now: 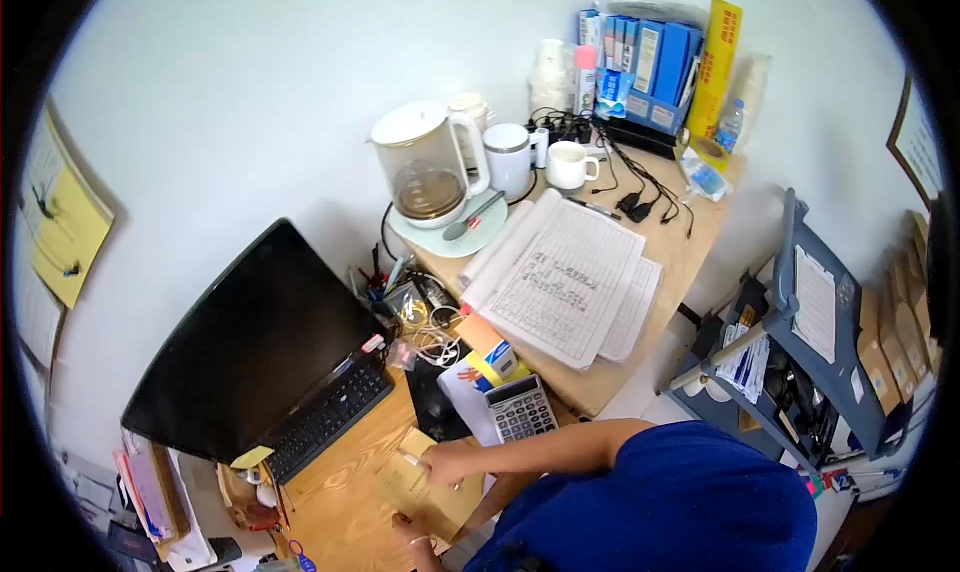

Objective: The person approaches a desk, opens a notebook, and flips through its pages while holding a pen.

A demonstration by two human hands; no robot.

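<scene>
A tan paper envelope (425,500) lies on the wooden desk in front of me. My right hand (452,464) is over its upper part, with the fingers closed around a small whitish item (410,459) too small to name. My left hand (406,528), with a band at the wrist, grips the envelope's lower left edge; its fingers show only in part. Just above my right forearm is a grey calculator (521,412). A blue, white and yellow small box (492,364) stands beside the calculator.
A black monitor (255,342) and keyboard (325,422) are at the left. On the side table are open record sheets (560,282), a glass kettle (425,167), mugs (568,162), cables (640,187) and blue binders (655,62). A grey rack (800,342) stands right.
</scene>
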